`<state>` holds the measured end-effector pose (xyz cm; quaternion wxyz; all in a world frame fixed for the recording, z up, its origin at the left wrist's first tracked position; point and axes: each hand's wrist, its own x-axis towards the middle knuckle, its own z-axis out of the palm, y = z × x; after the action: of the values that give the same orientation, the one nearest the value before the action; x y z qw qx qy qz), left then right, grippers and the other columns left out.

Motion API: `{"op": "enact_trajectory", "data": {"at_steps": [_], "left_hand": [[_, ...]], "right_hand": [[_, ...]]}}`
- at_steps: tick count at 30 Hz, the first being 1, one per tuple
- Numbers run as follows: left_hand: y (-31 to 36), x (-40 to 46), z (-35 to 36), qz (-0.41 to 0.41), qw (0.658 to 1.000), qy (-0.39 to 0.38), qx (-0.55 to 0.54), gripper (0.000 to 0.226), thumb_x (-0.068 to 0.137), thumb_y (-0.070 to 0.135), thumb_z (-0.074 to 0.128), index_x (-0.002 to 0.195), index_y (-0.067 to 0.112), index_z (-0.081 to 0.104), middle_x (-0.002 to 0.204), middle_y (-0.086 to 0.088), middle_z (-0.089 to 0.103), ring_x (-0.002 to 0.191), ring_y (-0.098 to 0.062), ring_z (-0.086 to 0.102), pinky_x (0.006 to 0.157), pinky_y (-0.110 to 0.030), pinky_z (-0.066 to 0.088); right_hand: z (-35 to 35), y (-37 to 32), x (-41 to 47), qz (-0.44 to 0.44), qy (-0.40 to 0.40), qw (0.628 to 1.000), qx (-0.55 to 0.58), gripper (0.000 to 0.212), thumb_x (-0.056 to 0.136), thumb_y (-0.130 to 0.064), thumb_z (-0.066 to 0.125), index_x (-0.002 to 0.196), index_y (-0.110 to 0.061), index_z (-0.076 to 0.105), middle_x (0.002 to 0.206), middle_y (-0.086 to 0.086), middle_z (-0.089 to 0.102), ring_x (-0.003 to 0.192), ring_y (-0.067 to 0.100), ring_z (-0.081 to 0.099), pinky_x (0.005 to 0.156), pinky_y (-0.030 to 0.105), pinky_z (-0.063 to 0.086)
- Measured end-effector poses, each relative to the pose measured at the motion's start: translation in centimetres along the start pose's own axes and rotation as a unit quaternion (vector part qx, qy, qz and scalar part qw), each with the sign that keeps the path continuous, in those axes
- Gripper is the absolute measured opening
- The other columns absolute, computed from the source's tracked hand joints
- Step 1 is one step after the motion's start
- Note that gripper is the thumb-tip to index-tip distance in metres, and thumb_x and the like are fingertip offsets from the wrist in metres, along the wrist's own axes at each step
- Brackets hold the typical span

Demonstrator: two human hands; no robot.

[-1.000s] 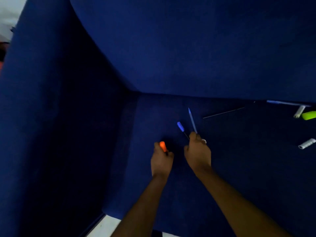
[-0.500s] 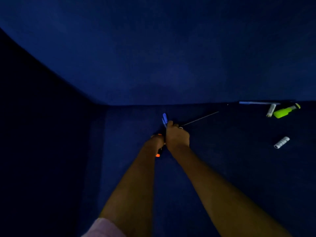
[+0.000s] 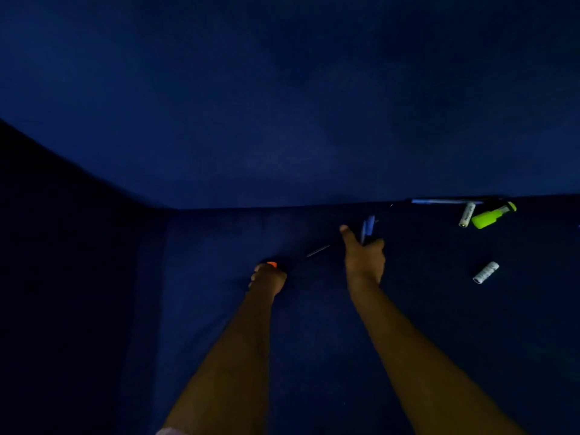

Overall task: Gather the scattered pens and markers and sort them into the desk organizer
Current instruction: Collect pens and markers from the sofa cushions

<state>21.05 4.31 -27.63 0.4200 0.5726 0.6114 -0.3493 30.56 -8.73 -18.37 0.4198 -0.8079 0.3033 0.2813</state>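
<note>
My left hand (image 3: 268, 277) is closed around an orange marker (image 3: 271, 264); only its orange tip shows above the fist. My right hand (image 3: 364, 257) grips two blue pens (image 3: 367, 227) that stick up past the fingers, thumb stretched out to the left. A thin dark pen (image 3: 318, 250) lies on the blue seat between the two hands. Far right lie a green highlighter (image 3: 491, 216), a long blue pen (image 3: 442, 201) along the back crease and two white cylinders (image 3: 467, 214) (image 3: 485, 272). No organizer is in view.
Everything rests on a dark blue sofa seat (image 3: 314, 340). The backrest (image 3: 282, 105) rises behind and the armrest (image 3: 62, 246) closes off the left side. The scene is dim.
My hands have separated: the left moved left with the orange marker, the right moved right with the blue pens. The thin dark pen now lies between them.
</note>
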Motion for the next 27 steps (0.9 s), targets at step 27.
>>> {"op": "enact_trajectory", "data": {"at_steps": [27], "left_hand": [[-0.6, -5.6, 0.9, 0.081, 0.978, 0.19, 0.022, 0.045, 0.091, 0.02, 0.055, 0.13, 0.001, 0.042, 0.129, -0.025, 0.051, 0.117, -0.042, 0.051, 0.099, -0.051, 0.041]], "right_hand": [[-16.6, 3.8, 4.9, -0.098, 0.182, 0.967, -0.149, 0.043, 0.092, -0.034, 0.055, 0.121, -0.005, 0.04, 0.124, 0.019, 0.053, 0.102, 0.041, 0.059, 0.073, 0.042, 0.045]]}}
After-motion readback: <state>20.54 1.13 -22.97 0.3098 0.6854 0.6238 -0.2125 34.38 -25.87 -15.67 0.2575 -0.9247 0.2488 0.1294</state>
